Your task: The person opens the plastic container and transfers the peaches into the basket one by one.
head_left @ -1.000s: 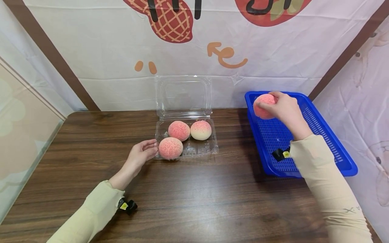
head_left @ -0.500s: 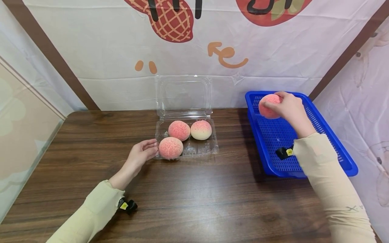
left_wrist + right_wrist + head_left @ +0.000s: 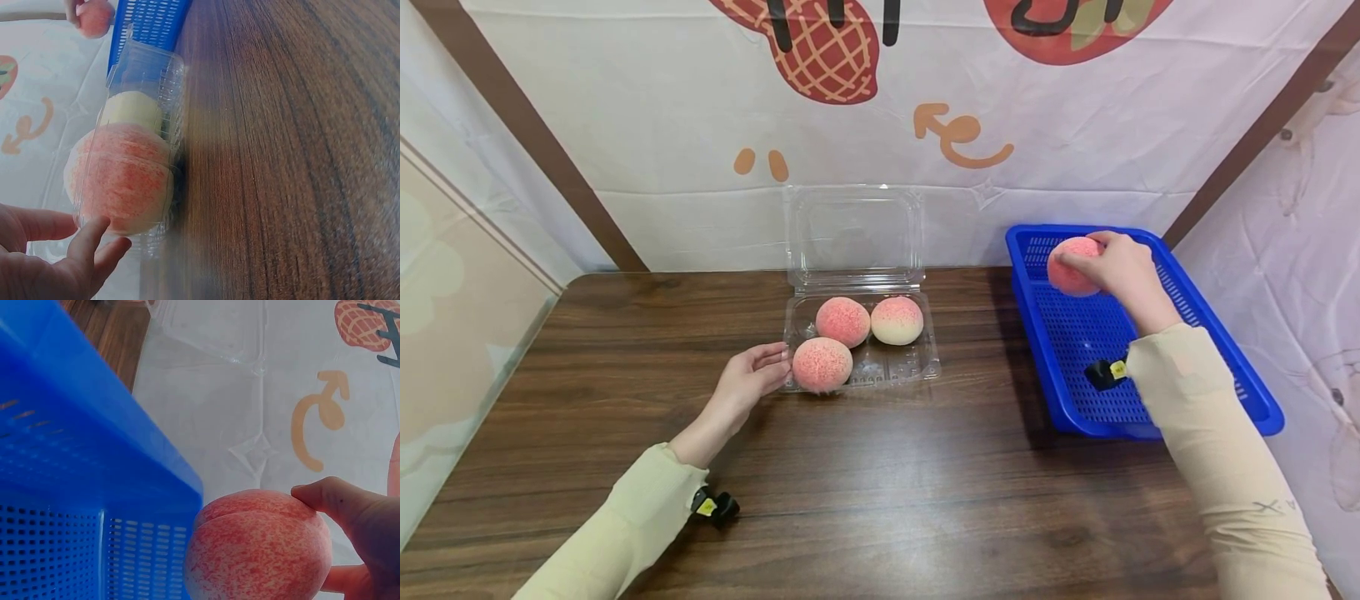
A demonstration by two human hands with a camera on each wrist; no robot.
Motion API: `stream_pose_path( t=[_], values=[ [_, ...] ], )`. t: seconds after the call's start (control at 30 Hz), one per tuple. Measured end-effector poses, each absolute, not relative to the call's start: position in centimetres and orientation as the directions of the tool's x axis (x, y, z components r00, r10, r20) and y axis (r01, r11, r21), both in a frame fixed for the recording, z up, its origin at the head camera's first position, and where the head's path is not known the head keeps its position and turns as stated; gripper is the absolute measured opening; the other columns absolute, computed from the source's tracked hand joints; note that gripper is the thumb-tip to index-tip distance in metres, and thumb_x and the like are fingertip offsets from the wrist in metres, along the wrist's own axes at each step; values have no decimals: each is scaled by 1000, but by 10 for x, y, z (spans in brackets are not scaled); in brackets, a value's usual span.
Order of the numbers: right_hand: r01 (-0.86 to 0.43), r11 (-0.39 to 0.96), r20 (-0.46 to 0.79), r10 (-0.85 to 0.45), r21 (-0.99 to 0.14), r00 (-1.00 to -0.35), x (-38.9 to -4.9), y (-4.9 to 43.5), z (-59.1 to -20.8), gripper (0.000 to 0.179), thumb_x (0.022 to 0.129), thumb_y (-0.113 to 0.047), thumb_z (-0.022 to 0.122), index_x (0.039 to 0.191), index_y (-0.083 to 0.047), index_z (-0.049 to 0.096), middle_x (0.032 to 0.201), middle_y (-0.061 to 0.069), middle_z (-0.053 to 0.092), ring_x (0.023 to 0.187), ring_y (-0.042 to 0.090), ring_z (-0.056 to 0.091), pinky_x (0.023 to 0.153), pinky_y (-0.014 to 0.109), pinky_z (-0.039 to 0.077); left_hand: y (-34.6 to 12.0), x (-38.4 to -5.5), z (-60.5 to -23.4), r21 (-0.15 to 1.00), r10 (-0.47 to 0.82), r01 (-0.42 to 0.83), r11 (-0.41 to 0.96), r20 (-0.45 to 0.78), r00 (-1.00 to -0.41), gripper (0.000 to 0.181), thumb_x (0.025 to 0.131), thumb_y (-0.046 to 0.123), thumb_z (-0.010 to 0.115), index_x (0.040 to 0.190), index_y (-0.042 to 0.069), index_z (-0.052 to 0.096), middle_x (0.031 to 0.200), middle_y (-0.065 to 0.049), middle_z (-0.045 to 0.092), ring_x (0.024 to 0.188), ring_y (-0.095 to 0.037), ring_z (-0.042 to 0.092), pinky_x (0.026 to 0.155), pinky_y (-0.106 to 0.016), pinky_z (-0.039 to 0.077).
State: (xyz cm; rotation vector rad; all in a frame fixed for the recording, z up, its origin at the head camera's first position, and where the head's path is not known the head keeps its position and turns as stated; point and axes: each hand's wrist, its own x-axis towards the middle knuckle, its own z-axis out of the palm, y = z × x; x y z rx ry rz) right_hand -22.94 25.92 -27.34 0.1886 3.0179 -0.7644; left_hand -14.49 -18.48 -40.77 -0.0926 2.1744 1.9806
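My right hand [image 3: 1122, 271] pinches a pink peach [image 3: 1072, 268] between thumb and fingers over the far left part of the blue basket [image 3: 1036, 354]. In the right wrist view, this peach [image 3: 259, 550] hangs beside the basket's blue wall [image 3: 94, 412]. A clear plastic clamshell box [image 3: 898, 365] stands at the table's middle with its lid [image 3: 853, 233] raised. Three peaches lie in it: one at front left [image 3: 822, 365], one behind it [image 3: 842, 322], and a paler one [image 3: 897, 321] at back right. My left hand [image 3: 747, 379] has its extended fingertips at the box's left side.
The brown wooden table [image 3: 880, 492] runs under everything. A white printed cloth [image 3: 685, 125] hangs right behind the box and basket. Small black wrist devices sit on both sleeves, the right one [image 3: 1105, 374] over the basket.
My right hand has shifted right with the peach over the basket, then sunk slightly. The left hand and the box have stayed in place.
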Motion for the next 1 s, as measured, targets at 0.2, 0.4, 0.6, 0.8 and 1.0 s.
stream_pose_path(
  t=[0.2,0.4,0.6,0.8,1.0],
  values=[
    [121,874,-44,114,-470,-993,-234,266,-277,82,82,-57,54,135,2,36,114,29,49,86,38,54,60,37,53,-184,-145,-405,980,85,-177,93,-185,-979,44,93,-2,44,132,-17,30,128,-34,40,86,2,57,80,-16,48],
    [132,872,-60,118,-472,-991,-237,270,-282,80,82,-57,53,132,4,39,111,29,50,84,37,55,59,37,53,-183,-145,-404,980,85,-175,94,-183,-979,44,93,-1,45,131,-17,30,128,-35,40,86,2,57,79,-16,48],
    [144,866,-83,119,-479,-989,-239,273,-286,77,84,-54,52,131,6,40,112,30,49,86,38,54,62,39,54,-183,-145,-404,979,84,-179,94,-187,-979,44,93,-1,45,132,-17,30,128,-35,40,87,2,57,79,-16,48],
    [140,865,-89,111,-483,-990,-242,277,-289,74,84,-52,54,126,8,43,109,31,50,79,36,57,58,37,54,-184,-144,-404,978,83,-185,96,-193,-978,44,93,-2,44,132,-17,30,130,-34,39,87,3,57,80,-15,48],
    [161,856,-121,116,-491,-986,-245,282,-295,73,84,-51,52,123,9,44,108,31,51,78,34,58,57,35,54,-184,-144,-404,980,92,-181,87,-188,-978,45,93,-2,43,132,-17,28,131,-35,38,87,2,57,80,-16,48]
  ],
)
